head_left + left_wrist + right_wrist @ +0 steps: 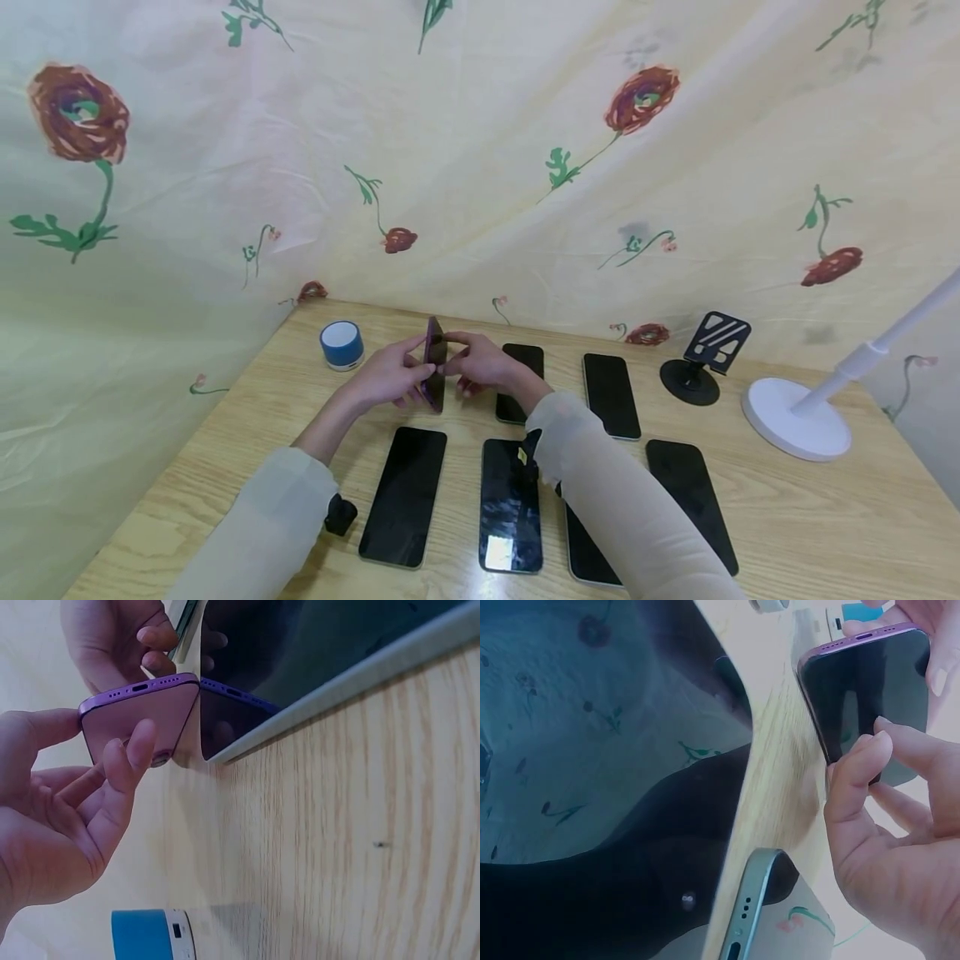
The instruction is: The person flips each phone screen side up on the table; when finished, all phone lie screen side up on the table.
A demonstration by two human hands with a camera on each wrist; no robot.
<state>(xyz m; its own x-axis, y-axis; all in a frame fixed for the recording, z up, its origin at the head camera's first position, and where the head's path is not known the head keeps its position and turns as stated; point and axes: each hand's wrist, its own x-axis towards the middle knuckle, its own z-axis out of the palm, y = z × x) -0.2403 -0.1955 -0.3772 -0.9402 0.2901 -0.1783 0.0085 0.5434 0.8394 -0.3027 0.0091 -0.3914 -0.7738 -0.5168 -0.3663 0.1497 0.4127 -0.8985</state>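
A purple smartphone [432, 387] stands on its long side edge at the back left of the table, between both hands. In the left wrist view its purple back [124, 720] shows, with the charging port facing the camera. My left hand [390, 372] holds it from the left, thumb at the upper edge and fingertips against the back. From the other side my right hand [487, 364] grips it, fingers bent, with a fingertip on the dark screen [859, 694] in the right wrist view. A dark-screened phone [525, 360] lies just behind the right wrist.
Several more phones lie face up, among them one at front left [405, 500], one in the front middle [510, 533] and one at right [611, 392]. A blue-and-white cylinder [341, 343], a black phone stand [716, 342] and a white round base [795, 425] stand farther back.
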